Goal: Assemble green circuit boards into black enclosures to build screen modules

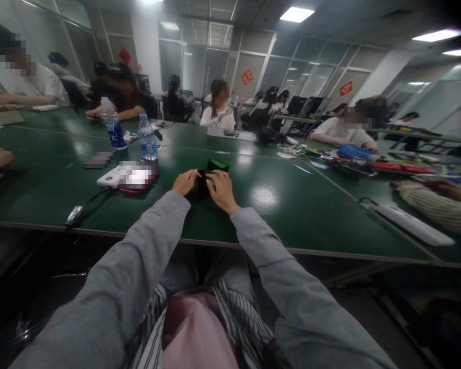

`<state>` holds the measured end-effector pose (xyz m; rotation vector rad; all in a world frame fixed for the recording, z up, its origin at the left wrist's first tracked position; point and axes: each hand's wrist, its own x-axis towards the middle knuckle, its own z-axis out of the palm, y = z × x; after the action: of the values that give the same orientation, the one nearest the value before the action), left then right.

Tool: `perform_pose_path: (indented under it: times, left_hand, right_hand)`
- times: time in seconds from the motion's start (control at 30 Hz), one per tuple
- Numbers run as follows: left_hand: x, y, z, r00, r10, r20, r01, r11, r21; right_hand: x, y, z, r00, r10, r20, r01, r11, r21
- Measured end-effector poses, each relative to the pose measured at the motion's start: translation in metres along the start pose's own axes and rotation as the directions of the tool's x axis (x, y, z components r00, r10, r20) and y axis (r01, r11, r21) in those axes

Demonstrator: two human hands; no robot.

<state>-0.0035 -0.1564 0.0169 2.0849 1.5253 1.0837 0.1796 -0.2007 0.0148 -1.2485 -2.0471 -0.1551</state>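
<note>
Close together over the green table, my two hands are at either side of a small black box-like object (202,185). My left hand (185,182) has its fingertips against the left side of it. From the right, my right hand (221,190) curves its thumb and fingers onto the same object. The picture is dim and soft, so the object's exact kind cannot be made out. Just behind my right fingers lies a black box with a bright green label (218,164), touched by neither hand as far as I can see.
To the left are a white power bank (111,177) with a cable, a water bottle (147,137) and a blue-labelled bottle (114,125). A white power strip (411,223) lies right, below cluttered cables and a blue pouch (355,151). The table's front edge (215,243) runs below my hands. People sit around.
</note>
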Motion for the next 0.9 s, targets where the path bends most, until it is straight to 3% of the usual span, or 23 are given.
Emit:
perform_pose_path:
  times: [0.13, 0.27, 0.4, 0.6, 0.7, 0.77, 0.83, 0.9]
  left_hand:
    - [-0.001, 0.004, -0.006, 0.984, -0.04, -0.172, 0.045, 0.999, 0.024]
    - [-0.001, 0.004, -0.011, 0.953, -0.08, -0.291, 0.088, 0.996, 0.016]
    - [-0.002, 0.005, -0.013, 0.944, -0.09, -0.317, 0.098, 0.995, 0.009]
    - [-0.004, 0.006, -0.015, 0.952, -0.096, -0.29, 0.103, 0.995, 0.009]
    - [-0.004, 0.005, -0.015, 0.957, -0.096, -0.274, 0.1, 0.995, 0.0]
    - [-0.004, 0.004, -0.014, 0.959, -0.098, -0.266, 0.1, 0.995, -0.007]
    - [-0.003, 0.003, -0.013, 0.963, -0.097, -0.253, 0.098, 0.995, -0.01]
    - [-0.003, 0.002, -0.012, 0.966, -0.095, -0.241, 0.097, 0.995, -0.005]
  right_hand:
    - [-0.002, 0.003, 0.005, 0.986, -0.08, 0.146, 0.08, 0.997, 0.005]
    - [-0.008, -0.008, -0.002, 0.971, -0.174, 0.164, 0.177, 0.984, -0.004]
    - [-0.026, -0.028, -0.017, 0.962, -0.205, 0.183, 0.202, 0.979, 0.03]
    - [-0.073, -0.023, -0.048, 0.959, -0.057, 0.277, 0.045, 0.998, 0.05]
    - [-0.101, 0.002, -0.074, 0.978, 0.05, 0.201, -0.051, 0.999, -0.001]
    - [-0.121, 0.035, -0.099, 0.98, 0.15, 0.133, -0.144, 0.988, -0.058]
    - [-0.145, 0.085, -0.131, 0.961, 0.268, 0.07, -0.258, 0.958, -0.129]
    - [-0.171, 0.15, -0.171, 0.909, 0.413, 0.059, -0.395, 0.897, -0.199]
